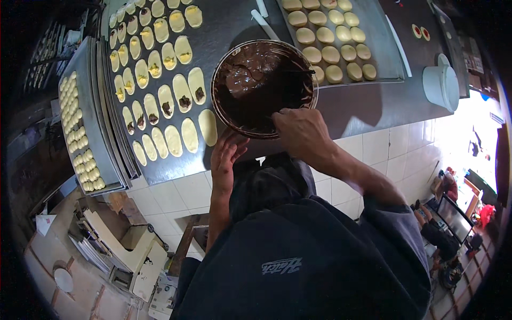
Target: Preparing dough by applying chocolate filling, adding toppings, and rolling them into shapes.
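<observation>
Bowl lies just beyond the half-curled left hand, partly under the clenched right hand.

The paste is dark brown, dough ovals cream, some spotted yellow or brown, buns pale tan, counter dark grey, tub white.

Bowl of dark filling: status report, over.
Left hand at near rim of bowl. Right hand curled over rim, grip hidden. Dark filling inside. Dough oval close at bowl's left.
</observation>
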The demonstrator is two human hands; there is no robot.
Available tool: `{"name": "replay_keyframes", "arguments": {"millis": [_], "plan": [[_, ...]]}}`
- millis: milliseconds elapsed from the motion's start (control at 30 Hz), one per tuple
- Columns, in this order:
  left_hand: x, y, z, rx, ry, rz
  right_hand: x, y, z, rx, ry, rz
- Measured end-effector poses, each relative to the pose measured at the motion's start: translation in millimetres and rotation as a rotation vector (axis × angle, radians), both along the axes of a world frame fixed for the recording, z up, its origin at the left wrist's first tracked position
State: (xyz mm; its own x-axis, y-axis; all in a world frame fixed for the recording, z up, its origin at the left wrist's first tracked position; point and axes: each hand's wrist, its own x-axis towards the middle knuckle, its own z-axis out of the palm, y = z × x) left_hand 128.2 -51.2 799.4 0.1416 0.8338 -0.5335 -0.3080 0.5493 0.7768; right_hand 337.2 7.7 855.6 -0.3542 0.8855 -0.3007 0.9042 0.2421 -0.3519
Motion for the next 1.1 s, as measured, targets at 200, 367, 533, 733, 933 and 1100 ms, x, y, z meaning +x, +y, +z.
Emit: {"name": "replay_keyframes", "arguments": {"millis": [200,367,533,733,933,1100], "plan": [[-11,8,-5,0.019,-0.033,-0.087,6,16,9,-0.375,0.124,-0.027],[-32,17,-11,-0.010,-0.071,-0.171,36,-16,54,-0.454,0.376,-0.365],[-40,28,-13,-0.030,-0.109,-0.244,-8,-89,52,-0.092,0.419,-0.699],[-44,35,-16,-0.010,-0.110,-0.283,-25,-142,63,0.072,0.275,-0.739],[-38,30,-16,-0.020,-0.073,-0.272,31,-75,82,-0.015,0.214,-0.600],[-29,26,-15,-0.015,-0.027,-0.198,59,-7,42,-0.318,0.171,-0.290]]}}
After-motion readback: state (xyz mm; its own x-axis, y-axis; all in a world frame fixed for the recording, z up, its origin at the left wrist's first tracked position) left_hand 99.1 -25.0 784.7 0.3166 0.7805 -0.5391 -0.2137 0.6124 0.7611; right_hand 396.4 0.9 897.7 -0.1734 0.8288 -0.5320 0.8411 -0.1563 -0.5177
